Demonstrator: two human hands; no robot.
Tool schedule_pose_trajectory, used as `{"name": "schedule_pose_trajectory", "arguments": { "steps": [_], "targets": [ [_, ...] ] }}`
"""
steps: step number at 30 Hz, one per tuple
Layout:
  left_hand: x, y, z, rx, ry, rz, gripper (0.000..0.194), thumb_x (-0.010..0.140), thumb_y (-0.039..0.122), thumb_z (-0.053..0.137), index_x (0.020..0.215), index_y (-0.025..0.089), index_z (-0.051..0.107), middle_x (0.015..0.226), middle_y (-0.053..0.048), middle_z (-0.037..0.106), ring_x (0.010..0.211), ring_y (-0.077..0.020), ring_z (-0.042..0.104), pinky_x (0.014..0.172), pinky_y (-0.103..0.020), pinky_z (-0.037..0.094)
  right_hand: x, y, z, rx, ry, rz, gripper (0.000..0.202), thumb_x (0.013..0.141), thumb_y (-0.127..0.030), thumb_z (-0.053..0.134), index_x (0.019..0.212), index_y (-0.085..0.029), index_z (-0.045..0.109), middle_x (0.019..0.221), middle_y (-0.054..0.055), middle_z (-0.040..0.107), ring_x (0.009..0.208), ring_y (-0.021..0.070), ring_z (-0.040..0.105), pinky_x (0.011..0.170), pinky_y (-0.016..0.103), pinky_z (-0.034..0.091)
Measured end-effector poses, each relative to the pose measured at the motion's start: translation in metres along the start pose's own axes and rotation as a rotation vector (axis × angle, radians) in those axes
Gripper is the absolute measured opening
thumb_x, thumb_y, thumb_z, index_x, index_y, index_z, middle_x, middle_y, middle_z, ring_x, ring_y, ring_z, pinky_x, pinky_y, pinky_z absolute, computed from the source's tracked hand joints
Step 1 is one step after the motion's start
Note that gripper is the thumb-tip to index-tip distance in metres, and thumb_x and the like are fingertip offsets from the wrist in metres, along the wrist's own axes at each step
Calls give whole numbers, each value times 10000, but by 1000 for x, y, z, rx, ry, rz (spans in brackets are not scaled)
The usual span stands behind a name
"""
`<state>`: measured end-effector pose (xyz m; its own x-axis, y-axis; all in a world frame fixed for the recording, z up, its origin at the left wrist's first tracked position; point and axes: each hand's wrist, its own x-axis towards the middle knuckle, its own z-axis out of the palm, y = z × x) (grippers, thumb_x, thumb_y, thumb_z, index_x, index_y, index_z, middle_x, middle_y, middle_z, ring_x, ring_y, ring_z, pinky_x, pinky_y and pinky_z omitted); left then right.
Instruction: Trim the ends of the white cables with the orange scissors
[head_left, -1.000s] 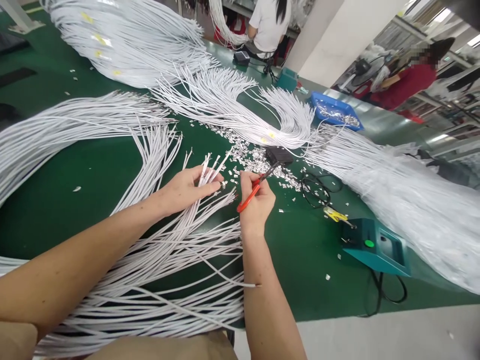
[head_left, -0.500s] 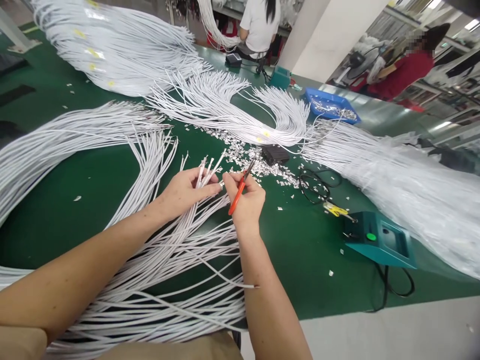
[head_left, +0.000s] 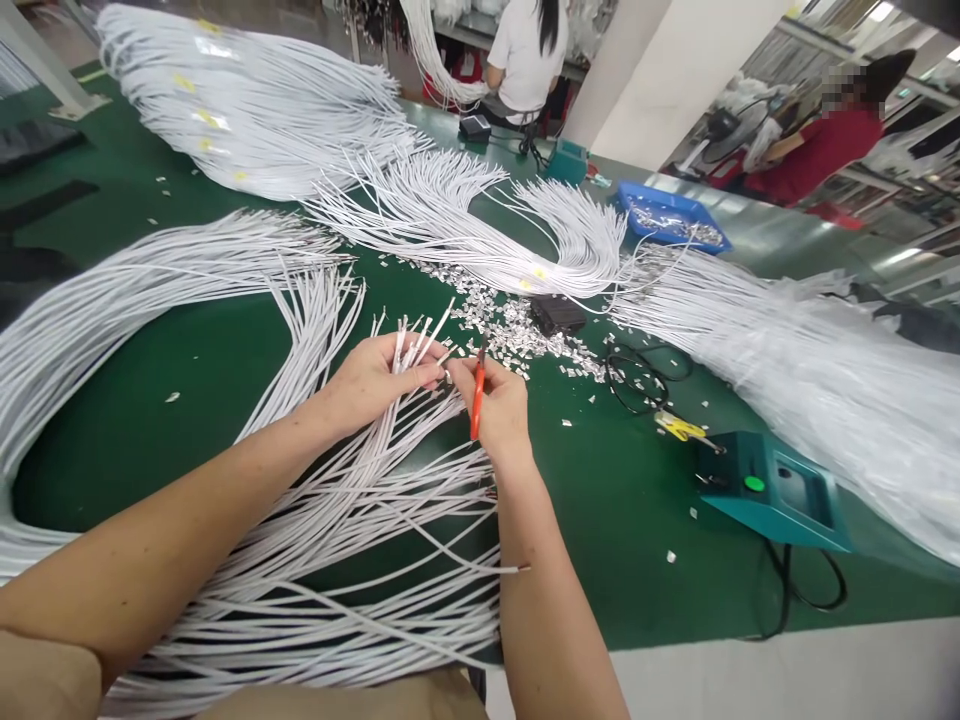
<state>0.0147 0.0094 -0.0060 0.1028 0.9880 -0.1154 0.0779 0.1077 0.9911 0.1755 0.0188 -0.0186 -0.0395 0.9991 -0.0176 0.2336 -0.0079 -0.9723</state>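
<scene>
My left hand point(head_left: 382, 380) is closed around several white cables point(head_left: 390, 425), whose cut ends stick up past the fingers. Right beside it, my right hand point(head_left: 499, 405) grips a small pair of orange-handled snips point(head_left: 478, 398), the dark blades pointing away from me. Its thumb and forefinger meet close to a cable end at the left fingertips; whether they pinch it is too small to tell. More loose white cables point(head_left: 360, 560) spread below both wrists, and one bare end lies against my right forearm.
Small silvery scraps point(head_left: 510, 330) litter the green table point(head_left: 600, 540) around a black block point(head_left: 557, 313). Big cable bundles point(head_left: 255, 110) lie at the back left and right. A teal device point(head_left: 776, 490) with a black cord stands right; a blue tray point(head_left: 671, 215) holds scraps. Two people sit beyond.
The snips have turned more upright in my right hand, their blades swinging left. The whole view has shifted slightly. My left hand keeps its hold on the cables.
</scene>
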Motion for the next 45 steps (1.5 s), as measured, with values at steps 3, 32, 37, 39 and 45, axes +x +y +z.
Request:
{"name": "schedule_pose_trajectory", "arguments": {
  "steps": [3, 32, 37, 39, 45],
  "targets": [
    [1, -1, -3, 84, 47, 19, 302, 746, 359, 711, 983, 174, 681, 853, -31, 702, 768, -164, 661, 806, -330, 517, 0, 4, -1, -313, 10, -76, 229, 769, -417, 637, 772, -196, 696, 746, 9, 650, 679, 145, 530, 629, 272, 378],
    [-3, 4, 2, 380, 162, 92, 224, 733, 354, 701, 878, 184, 723, 826, -17, 737, 761, -174, 653, 752, -286, 492, -7, -5, 1, 122, 94, 16, 202, 737, -375, 675, 785, -181, 704, 752, -3, 673, 703, 139, 573, 691, 273, 430],
    [-4, 5, 5, 434, 156, 85, 220, 748, 369, 688, 872, 191, 720, 836, -19, 731, 782, -185, 649, 762, -303, 483, -6, -7, 7, 348, 83, 74, 131, 679, -304, 717, 723, -182, 712, 733, -14, 657, 717, 131, 571, 726, 275, 438],
    [-4, 5, 5, 412, 140, 67, 217, 759, 363, 679, 883, 188, 711, 810, -19, 727, 782, -190, 655, 765, -312, 481, -6, -7, 7, 390, 77, 93, 108, 675, -285, 709, 709, -182, 709, 727, -17, 647, 698, 122, 553, 718, 271, 432],
    [-3, -3, 6, -120, -95, -34, 230, 811, 293, 648, 994, 179, 569, 710, 4, 693, 612, -127, 625, 619, -261, 468, -6, -4, 11, 503, 47, 173, 134, 658, -293, 703, 699, -167, 683, 575, -47, 537, 572, 92, 455, 603, 249, 375]
  ]
}}
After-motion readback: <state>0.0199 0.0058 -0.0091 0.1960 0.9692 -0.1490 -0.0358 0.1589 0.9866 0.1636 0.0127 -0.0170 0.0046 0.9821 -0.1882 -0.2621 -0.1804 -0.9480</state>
